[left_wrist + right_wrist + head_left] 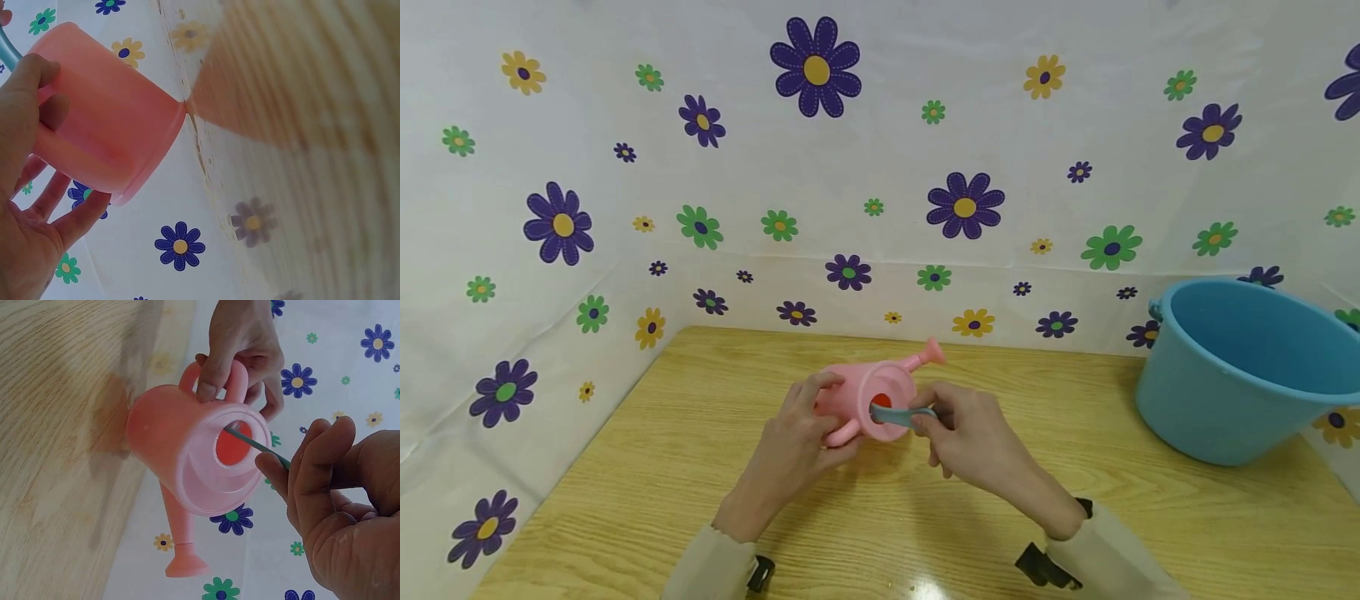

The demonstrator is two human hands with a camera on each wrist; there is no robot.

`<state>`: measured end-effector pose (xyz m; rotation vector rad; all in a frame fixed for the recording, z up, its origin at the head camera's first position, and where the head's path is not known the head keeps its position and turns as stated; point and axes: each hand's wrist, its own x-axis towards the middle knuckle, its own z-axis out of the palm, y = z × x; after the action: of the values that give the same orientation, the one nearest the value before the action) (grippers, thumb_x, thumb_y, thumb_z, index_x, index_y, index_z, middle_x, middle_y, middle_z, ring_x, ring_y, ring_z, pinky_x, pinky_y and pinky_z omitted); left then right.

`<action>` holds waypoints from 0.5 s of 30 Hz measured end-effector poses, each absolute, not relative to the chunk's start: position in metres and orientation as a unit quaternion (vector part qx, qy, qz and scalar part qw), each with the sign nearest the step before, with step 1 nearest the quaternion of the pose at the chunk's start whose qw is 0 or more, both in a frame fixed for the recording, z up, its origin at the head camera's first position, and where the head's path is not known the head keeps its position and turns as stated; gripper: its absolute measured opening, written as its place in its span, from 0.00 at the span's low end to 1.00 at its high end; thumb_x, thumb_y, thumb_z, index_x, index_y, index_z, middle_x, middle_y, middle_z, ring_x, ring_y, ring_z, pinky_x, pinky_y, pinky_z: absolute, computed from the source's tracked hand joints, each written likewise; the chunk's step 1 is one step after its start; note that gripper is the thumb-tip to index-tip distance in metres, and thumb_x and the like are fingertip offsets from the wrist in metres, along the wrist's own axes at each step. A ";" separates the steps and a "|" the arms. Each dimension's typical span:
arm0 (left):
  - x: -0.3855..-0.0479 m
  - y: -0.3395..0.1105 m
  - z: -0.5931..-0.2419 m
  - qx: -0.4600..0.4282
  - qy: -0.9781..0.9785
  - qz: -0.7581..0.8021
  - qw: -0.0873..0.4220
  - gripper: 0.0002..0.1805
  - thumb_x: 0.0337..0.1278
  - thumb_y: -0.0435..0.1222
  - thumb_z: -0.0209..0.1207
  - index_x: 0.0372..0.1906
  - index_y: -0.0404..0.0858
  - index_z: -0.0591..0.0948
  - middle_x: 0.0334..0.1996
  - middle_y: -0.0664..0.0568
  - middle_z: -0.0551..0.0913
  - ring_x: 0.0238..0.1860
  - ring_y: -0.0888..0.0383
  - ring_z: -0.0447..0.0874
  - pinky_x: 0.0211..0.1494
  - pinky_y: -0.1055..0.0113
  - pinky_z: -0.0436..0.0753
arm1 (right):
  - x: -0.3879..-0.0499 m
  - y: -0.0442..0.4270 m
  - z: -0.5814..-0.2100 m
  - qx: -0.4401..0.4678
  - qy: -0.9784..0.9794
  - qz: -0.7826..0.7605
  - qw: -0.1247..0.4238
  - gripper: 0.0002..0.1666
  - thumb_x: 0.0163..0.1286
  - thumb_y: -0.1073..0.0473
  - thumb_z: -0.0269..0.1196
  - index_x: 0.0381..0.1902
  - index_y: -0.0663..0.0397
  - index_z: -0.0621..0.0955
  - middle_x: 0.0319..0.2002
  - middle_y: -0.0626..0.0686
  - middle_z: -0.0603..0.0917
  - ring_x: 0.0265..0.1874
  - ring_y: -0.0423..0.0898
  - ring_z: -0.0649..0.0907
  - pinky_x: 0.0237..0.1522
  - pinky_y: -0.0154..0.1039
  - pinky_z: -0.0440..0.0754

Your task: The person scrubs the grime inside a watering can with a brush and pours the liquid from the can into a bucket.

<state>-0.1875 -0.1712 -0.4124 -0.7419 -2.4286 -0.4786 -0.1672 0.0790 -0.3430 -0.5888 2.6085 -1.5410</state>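
Observation:
A pink toy watering can (850, 392) is tilted over the wooden table, its round opening turned toward the head camera. In the left wrist view, the lower edge of the can (119, 119) meets the tabletop. My left hand (801, 425) grips the can around its handle and side. Between the thumb and fingers of my right hand (966, 429) is pinched a slim blue-grey handle (895, 416). Its far end goes into the can's opening (234, 453) and is hidden there, so its kind cannot be told. The sprinkler spout (931, 353) points away to the right.
A large blue bucket (1217, 408) stands at the right side of the table. Behind and to the left, a white flower-printed cloth (880, 150) rises from the edges of the wooden tabletop (647, 467).

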 end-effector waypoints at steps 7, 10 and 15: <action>-0.188 -0.171 -0.412 -0.272 -0.906 -0.176 0.274 0.15 0.49 0.44 0.76 0.19 0.42 0.84 0.61 0.45 0.75 0.60 0.42 0.76 0.43 0.53 0.92 | -0.165 0.083 -0.339 -0.183 0.839 -0.511 0.032 0.05 0.72 0.68 0.62 0.42 0.58 0.83 0.26 0.52 0.84 0.13 0.42 0.80 0.14 0.40 0.82; -0.188 -0.170 -0.412 -0.272 -0.906 -0.175 0.272 0.14 0.49 0.44 0.76 0.19 0.42 0.84 0.61 0.46 0.75 0.61 0.42 0.76 0.44 0.53 0.92 | -0.165 0.083 -0.338 -0.183 0.837 -0.514 0.035 0.05 0.72 0.68 0.62 0.43 0.59 0.83 0.26 0.52 0.84 0.14 0.43 0.80 0.14 0.42 0.83; -0.188 -0.171 -0.413 -0.272 -0.906 -0.174 0.273 0.15 0.49 0.44 0.76 0.19 0.43 0.84 0.61 0.46 0.75 0.60 0.43 0.76 0.42 0.54 0.92 | -0.166 0.083 -0.339 -0.186 0.835 -0.517 0.035 0.05 0.72 0.68 0.63 0.44 0.60 0.83 0.26 0.53 0.84 0.14 0.42 0.80 0.15 0.42 0.83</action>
<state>-0.1883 -0.1705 -0.4125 -0.7313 -2.4387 -0.4683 -0.1657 0.0825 -0.3390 -0.5720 2.5658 -1.5872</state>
